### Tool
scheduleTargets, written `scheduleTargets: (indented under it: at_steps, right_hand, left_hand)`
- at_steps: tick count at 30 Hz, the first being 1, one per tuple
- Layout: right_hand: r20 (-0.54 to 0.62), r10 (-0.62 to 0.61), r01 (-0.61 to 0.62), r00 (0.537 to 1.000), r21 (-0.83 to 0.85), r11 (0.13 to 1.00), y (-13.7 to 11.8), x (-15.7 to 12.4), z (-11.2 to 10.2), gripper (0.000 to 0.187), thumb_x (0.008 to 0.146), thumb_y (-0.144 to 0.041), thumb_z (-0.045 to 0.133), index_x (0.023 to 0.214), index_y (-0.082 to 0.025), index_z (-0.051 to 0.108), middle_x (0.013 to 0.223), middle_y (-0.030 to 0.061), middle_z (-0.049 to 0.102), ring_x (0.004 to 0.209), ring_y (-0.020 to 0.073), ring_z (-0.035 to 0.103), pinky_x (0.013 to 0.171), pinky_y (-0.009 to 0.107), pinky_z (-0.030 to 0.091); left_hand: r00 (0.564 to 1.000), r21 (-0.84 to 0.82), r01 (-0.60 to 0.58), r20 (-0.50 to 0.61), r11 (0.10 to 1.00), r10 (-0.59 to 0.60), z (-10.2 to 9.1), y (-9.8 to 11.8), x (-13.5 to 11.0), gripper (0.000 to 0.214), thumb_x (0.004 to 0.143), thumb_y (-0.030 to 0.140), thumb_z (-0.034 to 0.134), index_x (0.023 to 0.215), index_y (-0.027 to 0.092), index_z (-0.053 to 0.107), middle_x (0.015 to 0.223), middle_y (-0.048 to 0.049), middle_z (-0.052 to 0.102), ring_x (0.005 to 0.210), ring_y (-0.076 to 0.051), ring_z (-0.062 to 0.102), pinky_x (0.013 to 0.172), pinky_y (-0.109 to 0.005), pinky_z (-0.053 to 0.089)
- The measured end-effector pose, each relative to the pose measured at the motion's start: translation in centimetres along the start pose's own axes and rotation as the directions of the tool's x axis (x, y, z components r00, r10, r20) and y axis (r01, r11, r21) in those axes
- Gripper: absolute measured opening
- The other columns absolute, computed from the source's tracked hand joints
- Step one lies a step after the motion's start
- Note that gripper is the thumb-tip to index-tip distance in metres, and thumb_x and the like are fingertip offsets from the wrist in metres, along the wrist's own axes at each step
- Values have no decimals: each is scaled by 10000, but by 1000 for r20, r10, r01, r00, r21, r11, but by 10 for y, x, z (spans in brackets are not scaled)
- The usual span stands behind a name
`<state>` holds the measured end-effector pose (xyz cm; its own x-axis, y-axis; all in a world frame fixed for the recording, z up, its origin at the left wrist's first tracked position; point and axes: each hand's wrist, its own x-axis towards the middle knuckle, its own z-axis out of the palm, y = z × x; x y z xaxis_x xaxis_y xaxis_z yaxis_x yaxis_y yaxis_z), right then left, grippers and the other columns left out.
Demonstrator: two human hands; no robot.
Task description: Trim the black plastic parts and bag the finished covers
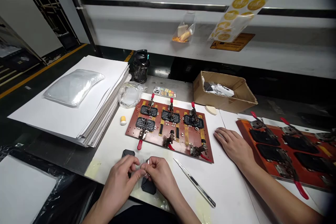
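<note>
**A:** Where are the person's hands?

**B:** Low and central, over the white-covered worktop [231, 196]. The bare left hand [118, 178] and bare right hand [160, 175] are both closed, their fingertips [138, 168] pinched together around something too small to make out.

**A:** What lies under them?

**B:** A flat, rounded matte-black plastic piece [128, 153] sits just beyond the left hand, partly hidden. A second matte-black plastic piece [148, 186] lies on the worktop under the right hand.

**A:** Anything close by?

**B:** A slim steel craft knife [195, 182] lies just right of the right hand. Ahead stands a reddish-brown rectangular fixture board [157, 140] with red-handled metal toggle clamps, gripping black pieces.

**A:** And that third hand?

**B:** That's a co-worker's open hand [232, 145], resting palm down on the white surface beside an orange clamp board [244, 136].
</note>
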<state>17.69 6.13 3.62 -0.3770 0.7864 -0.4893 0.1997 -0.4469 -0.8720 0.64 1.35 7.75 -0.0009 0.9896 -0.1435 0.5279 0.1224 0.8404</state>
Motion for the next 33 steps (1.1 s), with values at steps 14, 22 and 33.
scheduleTargets:
  at_steps: [14,22,33]
  right_hand:
    - [69,-44,44,997,-6,999,-2,-10,8,413,930,-558,600,767,-182,548,639,-1,663,526,102,504,521,215,340]
    - [-142,-164,44,976,-612,789,-28,-21,12,269,939,-326,540,707,-201,487,681,-33,582,619,121,471,602,259,261]
    - [-74,-297,174,952,-668,724,-41,-27,29,325,951,-270,474,650,-193,378,669,-20,521,606,122,454,606,275,254]
  left_hand:
    - [991,-193,130,57,973,-122,-4,-6,-3,265,982,377,570,890,223,765,762,5,724,676,-160,664,610,-218,476]
    - [952,-115,131,-264,985,-157,4,-17,-10,294,992,450,522,920,217,684,829,-11,679,697,-160,606,669,-253,481]
    - [950,57,70,-307,996,-50,-18,-13,-1,312,1009,383,505,762,215,597,640,29,565,576,-139,532,568,-238,411]
